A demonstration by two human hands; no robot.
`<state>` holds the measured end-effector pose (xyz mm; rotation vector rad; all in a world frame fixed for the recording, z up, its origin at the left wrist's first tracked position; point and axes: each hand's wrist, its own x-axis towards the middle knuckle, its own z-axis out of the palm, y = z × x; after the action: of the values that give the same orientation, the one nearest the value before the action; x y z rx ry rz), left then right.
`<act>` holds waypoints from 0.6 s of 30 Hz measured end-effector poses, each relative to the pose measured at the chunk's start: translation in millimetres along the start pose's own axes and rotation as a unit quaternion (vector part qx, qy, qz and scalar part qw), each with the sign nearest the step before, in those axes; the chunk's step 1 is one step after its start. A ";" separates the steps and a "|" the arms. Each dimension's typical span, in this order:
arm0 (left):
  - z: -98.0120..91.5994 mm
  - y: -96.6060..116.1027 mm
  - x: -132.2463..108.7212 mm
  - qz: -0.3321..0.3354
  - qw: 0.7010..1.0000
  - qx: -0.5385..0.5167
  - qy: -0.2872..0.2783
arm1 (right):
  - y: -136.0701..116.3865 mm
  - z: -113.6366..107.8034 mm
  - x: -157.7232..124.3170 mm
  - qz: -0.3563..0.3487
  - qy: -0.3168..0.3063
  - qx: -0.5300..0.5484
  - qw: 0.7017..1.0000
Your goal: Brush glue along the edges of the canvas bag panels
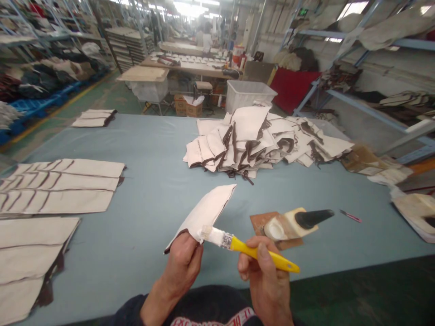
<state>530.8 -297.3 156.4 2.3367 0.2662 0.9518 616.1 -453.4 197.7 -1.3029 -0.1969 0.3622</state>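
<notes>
pinching a fabric piece (207,210) in my left hand (183,262), right hand (263,271) clasps the yellow-handled brush (248,249); brushing its edge, i need steady strokes.

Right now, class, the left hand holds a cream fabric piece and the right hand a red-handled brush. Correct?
No: the head view shows the brush in the right hand is yellow-handled, not red. The left hand holds the cream fabric piece.
</notes>
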 end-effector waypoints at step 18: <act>0.8 -17.0 -22.8 0.061 0.997 0.044 0.001 | -30.4 -4.0 -0.8 -0.423 -0.243 -0.310 0.816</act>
<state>515.5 -292.9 132.9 2.4569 0.1713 1.0194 621.3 -464.0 226.1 -1.5808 -1.3796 -0.1765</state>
